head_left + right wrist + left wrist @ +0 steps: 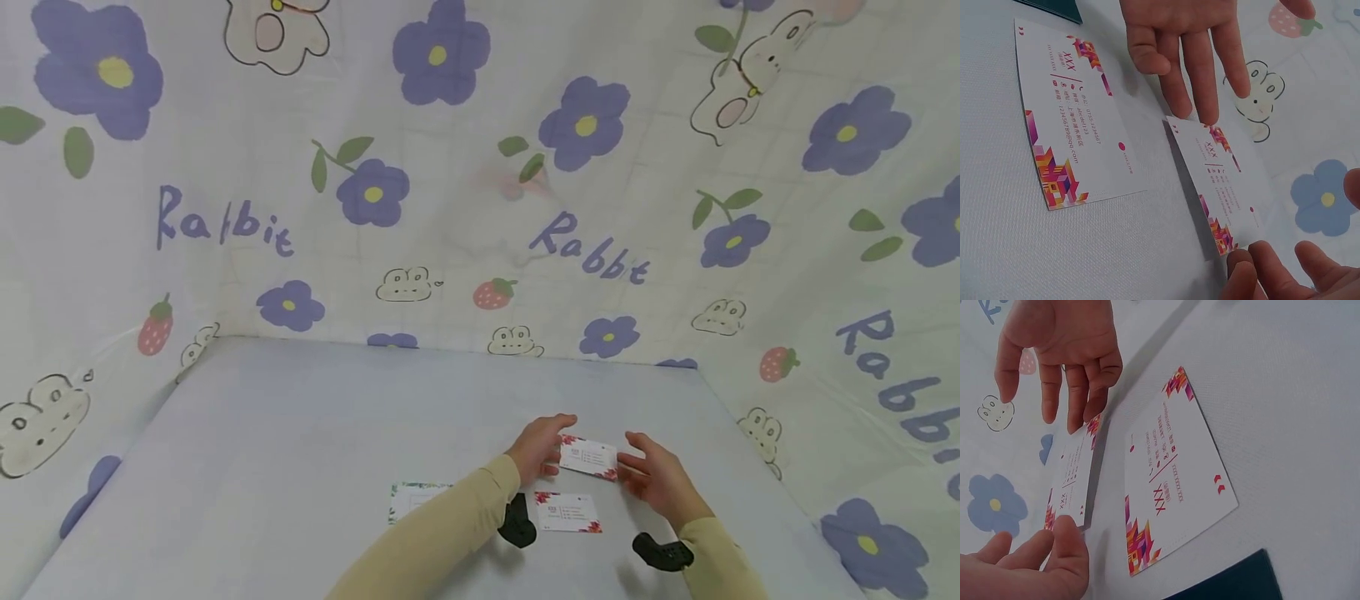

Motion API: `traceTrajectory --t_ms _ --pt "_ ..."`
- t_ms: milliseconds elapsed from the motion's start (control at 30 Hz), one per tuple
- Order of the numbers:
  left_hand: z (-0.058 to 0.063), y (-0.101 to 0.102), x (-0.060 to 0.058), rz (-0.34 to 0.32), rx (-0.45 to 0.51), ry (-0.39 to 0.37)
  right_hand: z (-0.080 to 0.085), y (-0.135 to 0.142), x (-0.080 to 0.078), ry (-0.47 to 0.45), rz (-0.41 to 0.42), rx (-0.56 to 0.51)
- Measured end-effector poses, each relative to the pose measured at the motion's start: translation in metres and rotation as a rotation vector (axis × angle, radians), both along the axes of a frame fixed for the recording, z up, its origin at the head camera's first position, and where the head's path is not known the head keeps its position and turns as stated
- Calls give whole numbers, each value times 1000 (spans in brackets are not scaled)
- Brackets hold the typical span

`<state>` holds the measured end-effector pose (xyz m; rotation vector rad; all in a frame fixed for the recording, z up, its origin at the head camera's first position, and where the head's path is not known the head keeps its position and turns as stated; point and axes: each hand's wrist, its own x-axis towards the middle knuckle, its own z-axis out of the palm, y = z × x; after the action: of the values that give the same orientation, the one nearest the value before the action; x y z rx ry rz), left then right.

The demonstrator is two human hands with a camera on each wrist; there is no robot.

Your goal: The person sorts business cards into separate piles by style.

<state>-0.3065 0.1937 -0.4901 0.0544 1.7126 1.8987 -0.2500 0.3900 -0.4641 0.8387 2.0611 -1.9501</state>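
Observation:
A white business card with red and orange corner patterns lies between my hands, its short ends right at the fingertips. In the right wrist view this card casts a shadow along its long edge. My left hand is at its left end and my right hand at its right end, both with fingers loosely extended and thumbs apart from the card. Nearer to me, a matching business card lies flat on the table, untouched; its printed text shows clearly in the left wrist view.
A white card with a green leafy border lies to the left, partly behind my left sleeve. The corner of a dark green flat piece shows beside the nearer card. A curtain with flowers and rabbits hangs around the pale table.

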Motion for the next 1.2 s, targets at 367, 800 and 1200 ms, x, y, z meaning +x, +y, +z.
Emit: traceTrajectory --t_ms 367,800,1200 --pt "8 -10 5 -48 34 18 5 0 6 12 40 32" --pt "26 -30 24 -123 104 -11 17 1 22 28 154 82" --pt "27 -60 50 -158 148 -24 29 -5 45 41 238 42"
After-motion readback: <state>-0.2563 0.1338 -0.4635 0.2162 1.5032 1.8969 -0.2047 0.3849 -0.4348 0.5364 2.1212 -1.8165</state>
